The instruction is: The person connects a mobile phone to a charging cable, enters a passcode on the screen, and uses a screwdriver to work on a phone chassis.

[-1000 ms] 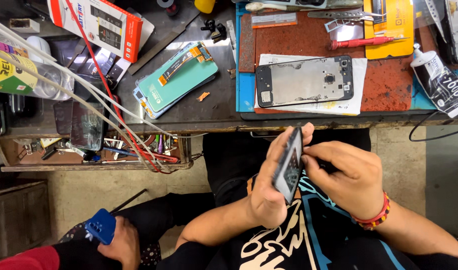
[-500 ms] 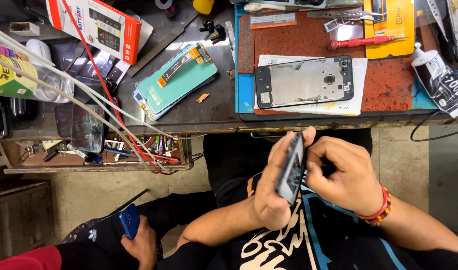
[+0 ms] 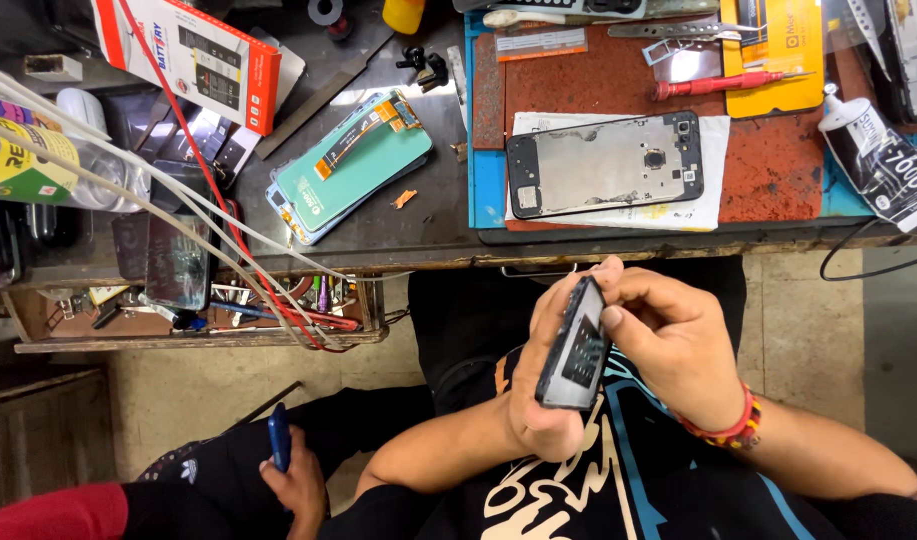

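Nearest the lens, left hand (image 3: 538,400) wrapped round the lower half of a slim black rectangular phone body (image 3: 575,345), palm underneath, thumb along the near edge. Right hand (image 3: 673,345) closed in from the side, thumb and forefinger pinching at the upper edge. Turned since a second ago: then leaning and showing more of its broad side, now close to edge-on to the camera, dark inner face only narrowly visible. Fingertips kept on the same top edge throughout, so apparently working along that seam rather than letting go. Held over the lap, clear of the bench, touching nothing else.

Lower left, another person's hand (image 3: 298,480) gripping a small blue handset (image 3: 279,437), now upright where it lay flatter and further left a second ago.

Beyond, open wooden drawer (image 3: 193,335) crammed with tools under the bench edge. On the bench, stripped grey metal phone frame (image 3: 603,165) flat on white paper over the red-brown work mat (image 3: 778,160), unmoved. Left of it, teal-backed display panel (image 3: 353,165) with an orange flex strip. Farther back, red-handled screwdriver (image 3: 713,85).
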